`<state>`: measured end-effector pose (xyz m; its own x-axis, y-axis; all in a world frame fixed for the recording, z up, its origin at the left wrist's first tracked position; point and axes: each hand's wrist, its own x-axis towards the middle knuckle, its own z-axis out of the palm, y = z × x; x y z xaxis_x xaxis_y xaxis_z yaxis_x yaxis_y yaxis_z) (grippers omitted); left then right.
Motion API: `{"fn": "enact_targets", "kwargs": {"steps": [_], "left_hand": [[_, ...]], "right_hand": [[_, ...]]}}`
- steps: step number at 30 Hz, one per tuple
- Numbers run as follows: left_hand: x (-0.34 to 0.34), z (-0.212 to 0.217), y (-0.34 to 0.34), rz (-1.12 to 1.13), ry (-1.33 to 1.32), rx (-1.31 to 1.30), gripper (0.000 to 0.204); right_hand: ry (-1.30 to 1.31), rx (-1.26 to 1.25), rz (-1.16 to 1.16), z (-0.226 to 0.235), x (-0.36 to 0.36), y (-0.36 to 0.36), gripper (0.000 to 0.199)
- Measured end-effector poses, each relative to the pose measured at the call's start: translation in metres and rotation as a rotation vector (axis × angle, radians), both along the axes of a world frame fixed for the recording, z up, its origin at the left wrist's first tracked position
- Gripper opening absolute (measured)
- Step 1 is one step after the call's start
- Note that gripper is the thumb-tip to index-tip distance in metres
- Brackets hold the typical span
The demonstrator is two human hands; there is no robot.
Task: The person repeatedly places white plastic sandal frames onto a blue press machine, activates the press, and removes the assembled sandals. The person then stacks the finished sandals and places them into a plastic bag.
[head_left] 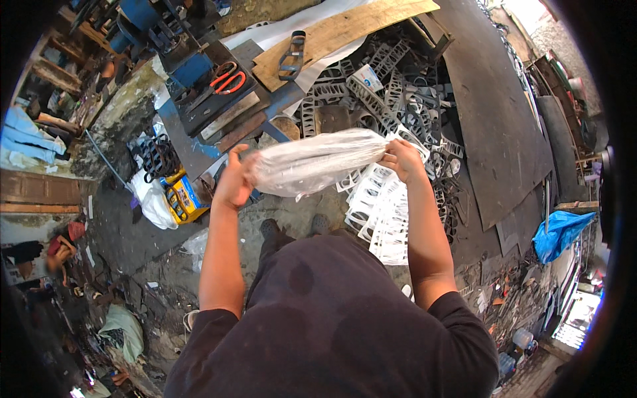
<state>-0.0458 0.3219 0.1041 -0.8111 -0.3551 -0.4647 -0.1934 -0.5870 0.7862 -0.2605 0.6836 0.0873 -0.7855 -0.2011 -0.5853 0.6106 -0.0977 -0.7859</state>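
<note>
A clear plastic bag (318,159) is stretched sideways in front of me, gathered toward its right end. My left hand (236,178) grips the left end, its fingers slightly blurred. At the right end, the fingers of my right hand (402,160) pinch the bunched plastic. White sheets with rows of cut-out holes (381,215) lie below my right hand. Past the bag is a heap of grey and black cut-out strips (398,86). Whether anything is inside the bag, I cannot tell.
Orange-handled scissors (227,79) rest on a blue-edged bench at the far left. A dark sandal (292,58) lies on a tan board (352,36). Left of me stand a yellow box (188,199) and a white bag (154,200). Large dark sheets (494,113) lie to the right.
</note>
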Motion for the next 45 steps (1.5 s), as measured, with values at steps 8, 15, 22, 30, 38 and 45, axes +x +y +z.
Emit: {"fn": "enact_targets", "kwargs": {"steps": [8, 15, 22, 30, 38, 45], "left_hand": [[0.004, -0.023, 0.02, -0.104, -0.322, -0.547, 0.042], [0.002, -0.006, 0.018, 0.173, -0.023, 0.251, 0.037], [0.024, -0.028, 0.001, 0.406, 0.025, 0.497, 0.026], [0.021, -0.004, 0.031, -0.076, -0.026, -0.16, 0.03], [0.02, -0.064, 0.023, 0.13, -0.168, 0.36, 0.026], [0.034, -0.131, 0.0, -0.037, -0.306, 0.2, 0.049]], "right_hand": [[0.055, -0.003, 0.015, 0.025, 0.028, -0.036, 0.051], [0.151, 0.351, 0.224, -0.058, 0.012, -0.024, 0.038], [-0.369, -0.573, -0.032, -0.059, 0.013, -0.019, 0.021], [0.269, -0.036, 0.423, -0.003, 0.022, -0.023, 0.042], [-0.2, -0.081, -0.054, -0.102, -0.002, -0.012, 0.015], [-0.158, -0.098, 0.094, -0.112, 0.004, -0.046, 0.036]]}}
